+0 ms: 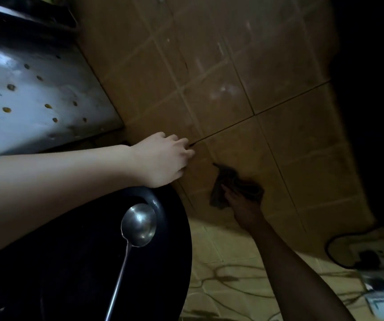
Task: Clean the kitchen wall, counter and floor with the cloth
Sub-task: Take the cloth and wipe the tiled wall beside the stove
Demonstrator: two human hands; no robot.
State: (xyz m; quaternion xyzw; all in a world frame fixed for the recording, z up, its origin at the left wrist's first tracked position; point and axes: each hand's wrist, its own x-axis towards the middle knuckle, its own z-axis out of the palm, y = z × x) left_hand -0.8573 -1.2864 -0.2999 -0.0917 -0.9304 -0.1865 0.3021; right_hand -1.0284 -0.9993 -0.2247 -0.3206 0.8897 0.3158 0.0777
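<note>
A dark, limp cloth is held against the glazed tan wall by the right hand, which is seen in deep shadow. The cloth's crumpled folds are bunched over the fingers. It sits low on the wall, just above the counter, and its long axis runs diagonally across the picture. One pointed corner is aimed up-left toward the left hand, and a loose flap hangs beside the right thumb.

The left hand is braced on the same wall with nothing held, its fingers loosely bent and their tips set on a dark grout line. The square tiles are streaked with pale smears. The counter is covered in a pale sheet with a vine-like pattern. A round black wok is seen under the left forearm, with a polished steel ladle laid across it, bowl toward the wall. A brushed-metal hood is dotted with amber grease spots.
</note>
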